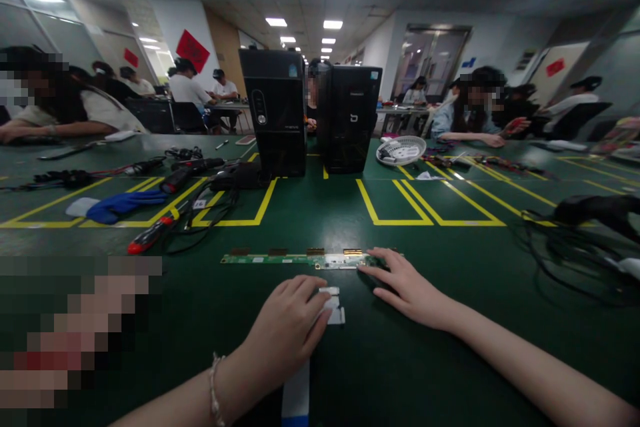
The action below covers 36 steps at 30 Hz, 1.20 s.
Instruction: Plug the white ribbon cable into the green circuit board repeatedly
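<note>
A long, thin green circuit board [295,259] lies crosswise on the table, with copper-coloured tabs along its far edge. At the board's right part is my right hand [407,290], its fingers spread and fingertips resting on it. My left hand [293,317], with a beaded bracelet, is closed on a white flat ribbon cable [296,390] just in front of the board. White end pieces [336,315] of the cable stick out past the thumb and fingers. The palm hides the cable's middle; its near end has a blue strip.
Two black computer towers [274,113] [353,120] stand ahead. To the left lie a red-black screwdriver [150,235], a blue glove [125,205] and cables. A white basket [401,150] and black cables [565,247] are on the right. Other people sit around; a blurred-out forearm shows at left.
</note>
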Each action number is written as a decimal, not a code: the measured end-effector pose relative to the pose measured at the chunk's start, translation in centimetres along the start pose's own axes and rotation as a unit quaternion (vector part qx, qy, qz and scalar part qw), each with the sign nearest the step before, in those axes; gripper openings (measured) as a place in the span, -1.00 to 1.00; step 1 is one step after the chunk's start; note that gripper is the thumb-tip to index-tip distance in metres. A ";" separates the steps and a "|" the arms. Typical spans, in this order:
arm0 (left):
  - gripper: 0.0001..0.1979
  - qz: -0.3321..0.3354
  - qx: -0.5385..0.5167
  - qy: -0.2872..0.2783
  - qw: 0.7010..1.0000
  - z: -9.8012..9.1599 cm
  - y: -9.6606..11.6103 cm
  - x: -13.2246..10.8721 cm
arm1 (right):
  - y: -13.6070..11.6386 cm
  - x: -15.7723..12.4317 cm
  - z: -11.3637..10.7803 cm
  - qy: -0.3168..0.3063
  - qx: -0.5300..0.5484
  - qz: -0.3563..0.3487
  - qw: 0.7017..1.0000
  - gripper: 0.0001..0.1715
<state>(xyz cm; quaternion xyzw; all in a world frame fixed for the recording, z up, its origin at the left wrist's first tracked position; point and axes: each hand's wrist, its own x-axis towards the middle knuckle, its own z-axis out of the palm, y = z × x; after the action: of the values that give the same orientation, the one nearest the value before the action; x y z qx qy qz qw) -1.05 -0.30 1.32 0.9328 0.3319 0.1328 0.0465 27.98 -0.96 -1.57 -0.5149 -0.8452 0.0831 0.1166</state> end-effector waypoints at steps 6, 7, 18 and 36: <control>-0.73 0.013 -0.036 -0.002 0.999 0.2 0.0 -0.1 | 0.4 0.1 -0.3 -0.040 0.018 0.020 0.999 -0.42; -0.73 0.014 -0.038 -0.002 0.999 0.2 -0.1 0.0 | 0.4 0.1 -0.3 -0.045 0.025 0.023 0.998 -0.41; -0.67 0.056 -0.069 -0.041 0.995 1.1 0.9 -0.7 | -0.7 -0.3 -0.5 -0.065 0.040 -0.009 0.997 -0.32; -0.46 0.072 -0.003 -0.151 0.986 1.4 2.2 -1.1 | -1.5 -0.3 -0.4 -0.067 0.049 -0.079 0.993 -0.30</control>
<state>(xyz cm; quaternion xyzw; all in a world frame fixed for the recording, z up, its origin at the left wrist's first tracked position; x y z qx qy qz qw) -0.12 -2.70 0.13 0.9635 0.2523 -0.0054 0.0894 26.96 -1.86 -0.85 -0.4333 -0.8842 0.1488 0.0912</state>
